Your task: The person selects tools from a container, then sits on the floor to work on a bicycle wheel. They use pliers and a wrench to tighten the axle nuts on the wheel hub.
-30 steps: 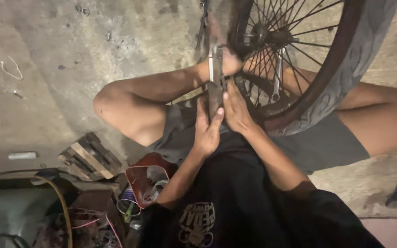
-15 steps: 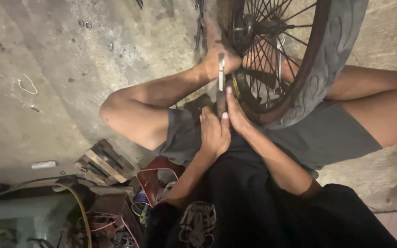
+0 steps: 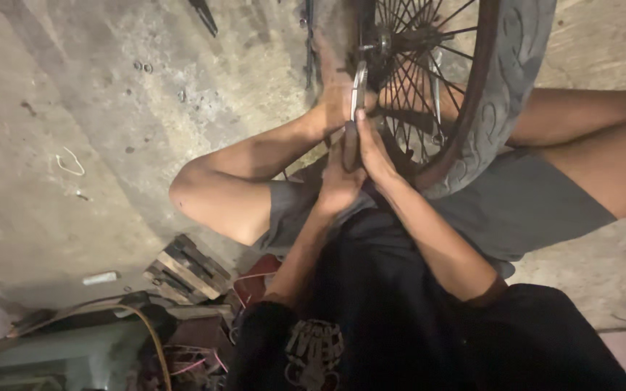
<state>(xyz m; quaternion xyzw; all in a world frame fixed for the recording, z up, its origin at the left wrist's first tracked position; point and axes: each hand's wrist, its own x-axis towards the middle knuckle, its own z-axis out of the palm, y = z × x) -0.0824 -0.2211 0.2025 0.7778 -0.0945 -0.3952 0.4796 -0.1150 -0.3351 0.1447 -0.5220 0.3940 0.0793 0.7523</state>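
A person sits on a stained concrete floor (image 3: 96, 87) with knees spread, a spoked wheel with a worn grey rubber tyre (image 3: 508, 80) standing upright between the legs. Both hands meet at a slim silver metal wrench (image 3: 359, 90) set near the wheel's dark hub (image 3: 384, 43), the tool running from the hub back toward the body. The left hand (image 3: 338, 185) wraps the wrench's lower, darker end, fingers curled closed around it. The right hand (image 3: 372, 152) lies alongside, its fingers (image 3: 362, 123) extended and pressed flat against the shaft just above the left hand; whether they close round the tool cannot be told. The wrench's upper end lies in front of the person's bare foot (image 3: 335, 94), which rests beside the hub. A second silver spanner (image 3: 437, 101) hangs among the thin spokes, apart from both hands. Small metal washers (image 3: 143, 67) lie scattered on the floor well to the left. A stack of short wooden slats (image 3: 182, 268) sits near the left knee.
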